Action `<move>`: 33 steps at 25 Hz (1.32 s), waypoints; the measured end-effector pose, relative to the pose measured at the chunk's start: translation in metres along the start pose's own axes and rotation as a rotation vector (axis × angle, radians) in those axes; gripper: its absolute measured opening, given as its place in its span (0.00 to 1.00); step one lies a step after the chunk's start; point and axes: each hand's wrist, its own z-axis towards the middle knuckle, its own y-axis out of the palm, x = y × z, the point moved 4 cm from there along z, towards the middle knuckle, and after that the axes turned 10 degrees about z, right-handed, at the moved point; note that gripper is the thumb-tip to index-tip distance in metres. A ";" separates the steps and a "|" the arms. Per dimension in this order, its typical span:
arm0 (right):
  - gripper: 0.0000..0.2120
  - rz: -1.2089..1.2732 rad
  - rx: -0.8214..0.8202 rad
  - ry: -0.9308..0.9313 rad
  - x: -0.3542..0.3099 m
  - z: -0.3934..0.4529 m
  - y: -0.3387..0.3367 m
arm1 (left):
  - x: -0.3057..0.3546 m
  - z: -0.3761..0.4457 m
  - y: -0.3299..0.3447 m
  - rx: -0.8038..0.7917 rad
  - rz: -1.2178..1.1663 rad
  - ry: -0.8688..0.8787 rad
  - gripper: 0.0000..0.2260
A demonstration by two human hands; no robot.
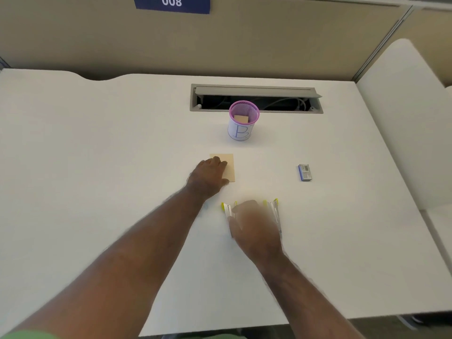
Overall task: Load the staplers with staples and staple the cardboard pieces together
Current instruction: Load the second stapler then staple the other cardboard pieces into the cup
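White counter [97, 167], wide, bounded at the back by a beige partition panel [244, 40] carrying a blue sign [172, 3] marked 008. Grey cable hatch [255, 97] set into the counter's far side, lid raised, wires visible inside.

Left hand [210, 177] lies palm down, fingers flat, pressing on a tan rectangular cardboard piece [230, 167] at mid-counter; nothing gripped. Right hand [254, 228] is motion-blurred, hovering over or touching two silver staplers with yellow tips; cannot tell whether it grasps either. One stapler [227, 214] shows at the hand's left edge, the other stapler [275, 211] at its right edge.

Pink wire-mesh cup [243, 121] with a white paper label lettered B stands just before the hatch, holding more cardboard pieces [241, 118]. Small blue staple box [305, 172] lies well right of the cardboard.
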 end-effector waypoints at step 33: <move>0.03 1.323 -0.014 0.451 0.030 0.044 -0.042 | 0.051 -0.121 -0.064 0.121 -1.818 -0.495 0.10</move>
